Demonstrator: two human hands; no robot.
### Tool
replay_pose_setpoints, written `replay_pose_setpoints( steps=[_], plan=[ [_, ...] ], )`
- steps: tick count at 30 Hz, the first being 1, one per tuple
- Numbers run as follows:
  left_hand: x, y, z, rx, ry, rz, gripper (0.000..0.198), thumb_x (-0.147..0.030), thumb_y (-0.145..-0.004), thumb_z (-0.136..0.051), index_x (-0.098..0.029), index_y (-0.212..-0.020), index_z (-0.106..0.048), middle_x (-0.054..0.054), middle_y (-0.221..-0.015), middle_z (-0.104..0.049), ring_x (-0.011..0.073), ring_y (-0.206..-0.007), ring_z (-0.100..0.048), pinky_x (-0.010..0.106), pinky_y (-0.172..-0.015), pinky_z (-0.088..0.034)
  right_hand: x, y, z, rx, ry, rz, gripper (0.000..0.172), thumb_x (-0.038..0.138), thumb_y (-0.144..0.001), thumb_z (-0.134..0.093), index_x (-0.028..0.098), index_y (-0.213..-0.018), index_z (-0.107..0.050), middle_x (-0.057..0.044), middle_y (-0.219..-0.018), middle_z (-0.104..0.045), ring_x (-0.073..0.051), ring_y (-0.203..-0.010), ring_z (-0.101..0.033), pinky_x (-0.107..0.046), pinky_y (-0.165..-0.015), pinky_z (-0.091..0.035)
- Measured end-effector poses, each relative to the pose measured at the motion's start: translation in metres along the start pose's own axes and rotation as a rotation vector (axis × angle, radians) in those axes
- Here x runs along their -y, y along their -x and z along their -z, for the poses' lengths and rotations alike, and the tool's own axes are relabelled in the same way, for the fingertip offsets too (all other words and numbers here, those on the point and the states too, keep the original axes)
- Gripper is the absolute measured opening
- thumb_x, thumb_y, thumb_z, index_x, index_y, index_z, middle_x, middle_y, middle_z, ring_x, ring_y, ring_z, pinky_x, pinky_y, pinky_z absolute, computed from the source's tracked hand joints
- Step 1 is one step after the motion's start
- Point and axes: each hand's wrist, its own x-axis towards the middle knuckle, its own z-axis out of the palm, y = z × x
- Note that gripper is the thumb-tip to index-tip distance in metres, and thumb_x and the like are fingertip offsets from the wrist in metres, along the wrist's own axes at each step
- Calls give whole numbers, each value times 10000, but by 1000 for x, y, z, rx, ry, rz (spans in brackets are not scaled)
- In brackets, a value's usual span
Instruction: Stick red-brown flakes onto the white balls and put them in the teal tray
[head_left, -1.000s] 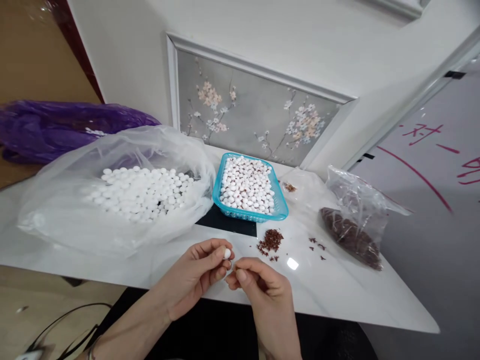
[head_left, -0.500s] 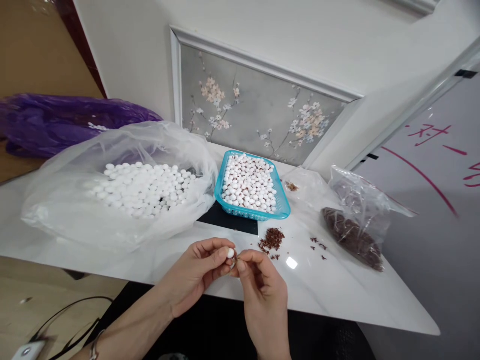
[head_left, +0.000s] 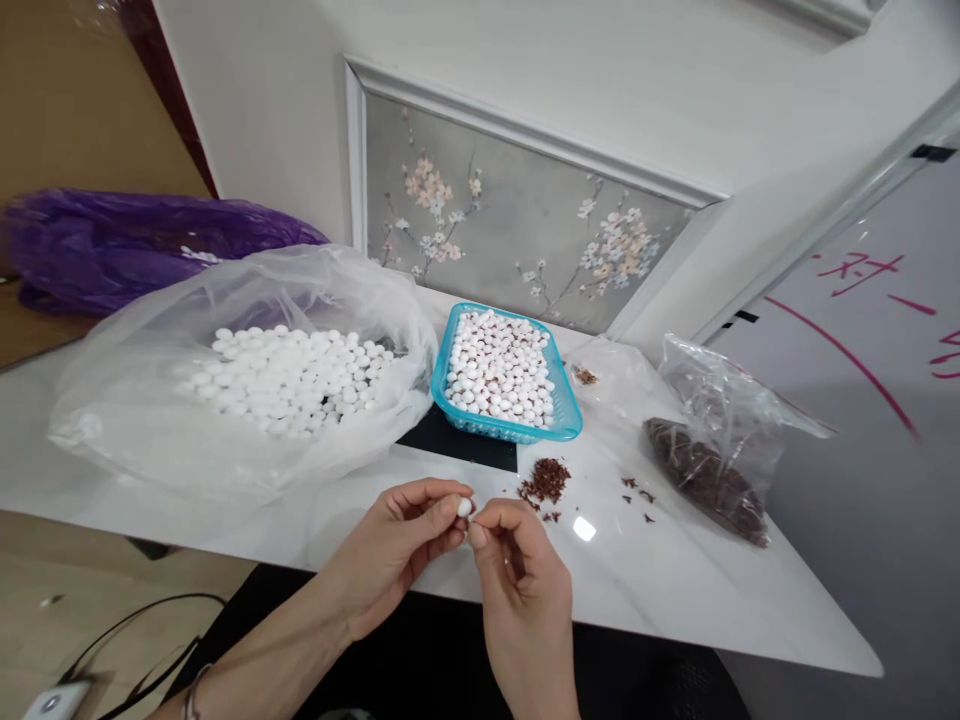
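White ball, likely light and slick, best taken by its sides, is being pinched by the left hand; the right hand is pinched closed, contents hidden.

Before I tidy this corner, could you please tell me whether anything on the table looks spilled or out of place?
A few brown bits lie scattered on the white tabletop, between the brown pile and the clear bag of brown pieces, so they look stray.

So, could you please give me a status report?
Left hand: pinching white ball. Right hand: fingertips together beside it, contents unclear. Brown pile beyond hands, not in the way.
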Motion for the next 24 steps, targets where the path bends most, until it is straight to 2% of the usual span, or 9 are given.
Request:
replay_pose_setpoints(
  steps=[10,16,24],
  plan=[
    [1,3,-2,-31,-27,-38,111,-225,-701,-787,-163,-790,-768,1,-767,-710,78,-706,-609,162,-744,-504,-2,-1,-1,-29,28,-5,131,247,-930,-485,228,-809,-529,37,-783,-526,-111,-719,-507,-219,-671,-412],
    [3,3,-3,-56,-43,-77,121,-216,-681,-799,-160,-784,-773,13,-785,-721,108,-771,-615,187,-776,-504,-3,-1,-4,-43,42,30,132,228,-926,-488,225,-800,-528,32,-789,-528,-115,-731,-511,-230,-686,-416],
    [3,4,-2,-73,-26,-60,149,-236,-677,-802,-155,-800,-773,13,-747,-723,100,-736,-612,181,-764,-497,-8,-1,-7,-60,19,71,127,211,-916,-499,225,-795,-535,30,-782,-541,-115,-720,-517,-227,-672,-427]
  ],
)
